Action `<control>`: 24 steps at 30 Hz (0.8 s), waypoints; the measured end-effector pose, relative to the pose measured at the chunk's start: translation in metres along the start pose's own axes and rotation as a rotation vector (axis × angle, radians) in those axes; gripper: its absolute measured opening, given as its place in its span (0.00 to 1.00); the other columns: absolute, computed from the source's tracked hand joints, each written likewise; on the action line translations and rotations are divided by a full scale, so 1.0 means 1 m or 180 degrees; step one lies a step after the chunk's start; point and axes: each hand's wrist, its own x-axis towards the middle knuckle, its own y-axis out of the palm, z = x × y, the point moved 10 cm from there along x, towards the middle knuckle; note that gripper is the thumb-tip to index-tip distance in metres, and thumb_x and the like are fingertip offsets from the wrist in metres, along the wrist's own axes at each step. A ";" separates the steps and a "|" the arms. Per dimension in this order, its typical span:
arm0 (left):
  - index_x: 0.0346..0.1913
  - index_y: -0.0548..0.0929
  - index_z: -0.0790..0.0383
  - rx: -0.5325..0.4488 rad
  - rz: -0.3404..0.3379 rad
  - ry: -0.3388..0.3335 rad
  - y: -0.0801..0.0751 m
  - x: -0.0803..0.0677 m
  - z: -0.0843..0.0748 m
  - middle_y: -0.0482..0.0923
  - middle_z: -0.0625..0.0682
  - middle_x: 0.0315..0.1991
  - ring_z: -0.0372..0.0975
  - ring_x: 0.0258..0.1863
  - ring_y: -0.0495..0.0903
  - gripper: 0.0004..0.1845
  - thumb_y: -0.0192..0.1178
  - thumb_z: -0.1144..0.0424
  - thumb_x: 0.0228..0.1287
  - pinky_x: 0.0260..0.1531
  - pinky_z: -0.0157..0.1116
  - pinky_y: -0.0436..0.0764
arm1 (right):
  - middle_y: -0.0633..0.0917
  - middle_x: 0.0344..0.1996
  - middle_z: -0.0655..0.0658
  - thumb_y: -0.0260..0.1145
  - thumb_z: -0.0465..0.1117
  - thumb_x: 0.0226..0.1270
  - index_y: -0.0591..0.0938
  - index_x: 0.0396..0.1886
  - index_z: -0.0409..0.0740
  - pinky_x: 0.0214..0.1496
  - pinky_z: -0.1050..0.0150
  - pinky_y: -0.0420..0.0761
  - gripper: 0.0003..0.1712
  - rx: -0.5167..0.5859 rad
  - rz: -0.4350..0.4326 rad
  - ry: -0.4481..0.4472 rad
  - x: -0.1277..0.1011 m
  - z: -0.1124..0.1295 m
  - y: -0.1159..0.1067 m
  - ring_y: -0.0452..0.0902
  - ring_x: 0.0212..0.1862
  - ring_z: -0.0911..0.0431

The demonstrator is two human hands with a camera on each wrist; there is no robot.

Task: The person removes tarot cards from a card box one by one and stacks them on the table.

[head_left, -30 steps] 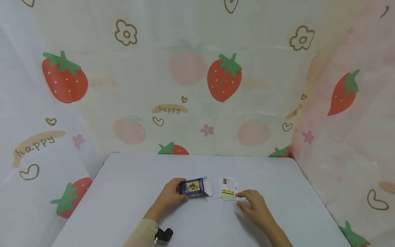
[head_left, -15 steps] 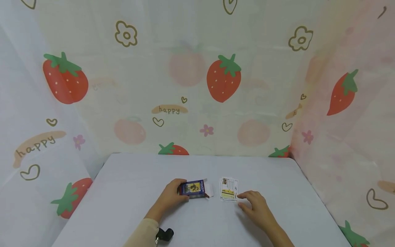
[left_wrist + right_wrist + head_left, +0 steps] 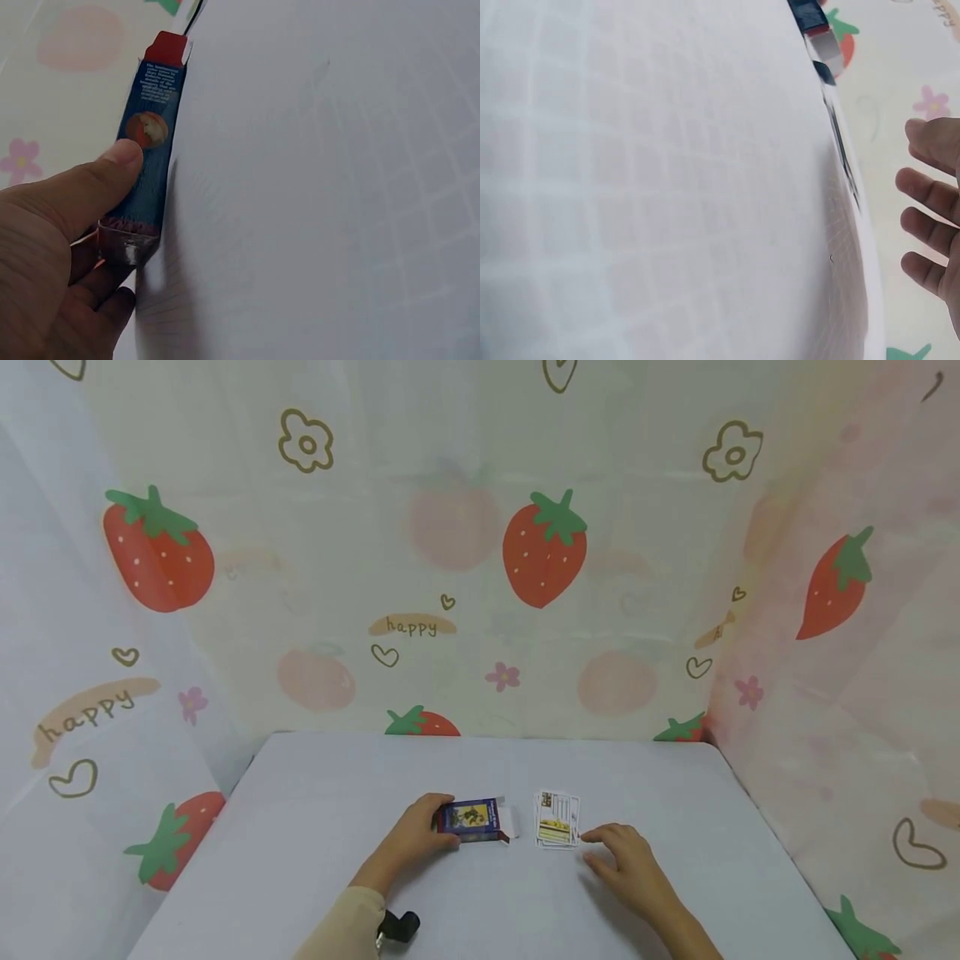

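On the white table lies a dark blue card box with a yellow picture on its face and its flap open to the right. My left hand grips its left end, thumb on the near side and fingers on the far side. In the left wrist view the thumb presses the printed narrow side of the box. Right of the box lies a loose stack of white-bordered cards, top card printed in yellow. My right hand hovers just right of the stack, fingers loosely bent, holding nothing.
A black device sits at my left wrist, close to the near edge. Around the table hang curtains printed with strawberries, at the back and both sides.
My right hand has drawn slightly to the right, away from the cards. My left hand and the box have barely shifted, and the stack lies as before.
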 end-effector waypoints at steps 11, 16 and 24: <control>0.69 0.74 0.66 0.0009 -0.0088 0.0061 -0.009 -0.006 0.001 0.75 0.62 0.67 0.55 0.69 0.72 0.40 0.78 0.59 0.54 0.73 0.54 0.70 | 0.86 0.48 0.54 0.77 0.40 0.62 0.87 0.48 0.50 0.62 0.46 0.80 0.14 -0.0165 -0.0069 -0.0094 -0.004 -0.007 -0.006 0.78 0.58 0.50; 0.69 0.74 0.63 0.0066 -0.0145 0.0002 -0.018 -0.015 0.002 0.75 0.60 0.67 0.54 0.69 0.72 0.39 0.78 0.57 0.55 0.72 0.55 0.71 | 0.87 0.46 0.53 0.78 0.39 0.60 0.87 0.46 0.49 0.60 0.45 0.80 0.15 -0.0236 -0.0159 -0.0261 -0.005 -0.006 -0.011 0.79 0.56 0.49; 0.69 0.75 0.58 0.0140 -0.0256 -0.0090 -0.038 -0.036 0.009 0.76 0.55 0.67 0.53 0.69 0.73 0.37 0.77 0.56 0.57 0.72 0.54 0.72 | 0.87 0.49 0.51 0.77 0.42 0.62 0.87 0.48 0.48 0.63 0.44 0.79 0.15 -0.0348 -0.0025 -0.0091 -0.009 -0.013 -0.015 0.79 0.58 0.48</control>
